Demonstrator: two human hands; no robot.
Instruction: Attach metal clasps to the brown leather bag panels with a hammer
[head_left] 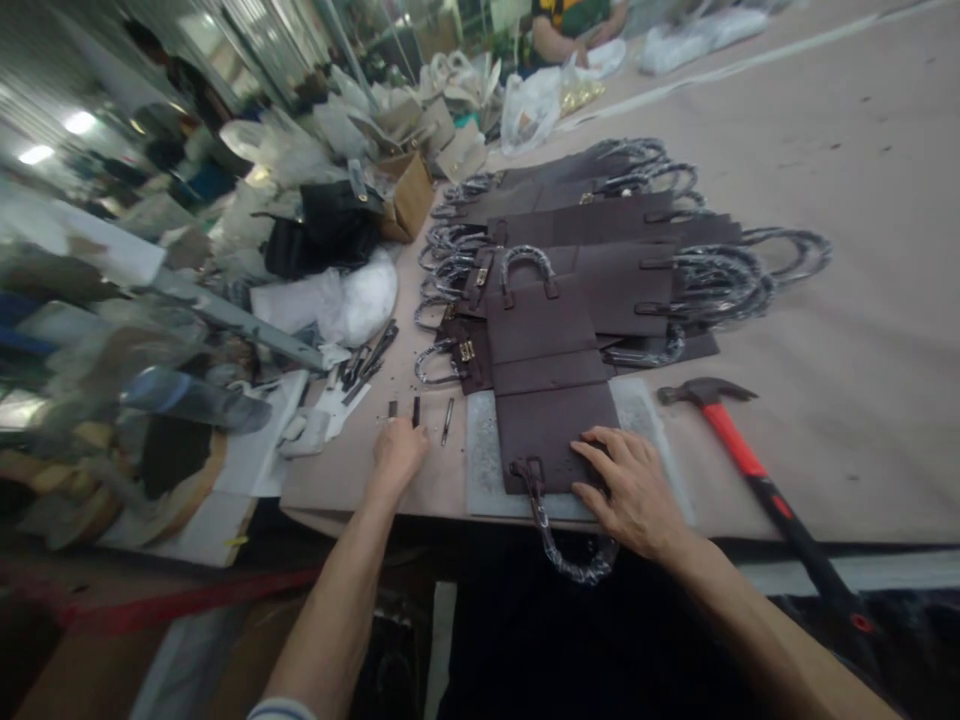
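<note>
A dark brown leather bag piece [551, 400] with wrapped handles at both ends lies flat over a grey work plate [484, 470] at the table's near edge. My right hand [634, 490] rests on the piece's near right corner, fingers spread flat, holding nothing. One wrapped handle [559, 545] hangs over the table edge beside that hand. My left hand [397, 450] lies on the table left of the plate, fingers curled around a small black punch [415, 410] that stands up from them. Two more small metal punches [447, 420] lie just beyond it.
A hammer [742, 455] with a red and black grip lies to the right. Behind the piece sits a stack of several similar bag pieces [600, 260]. Tools, bags and boxes [337, 230] clutter the left side. Another person [570, 25] sits at the table's far end.
</note>
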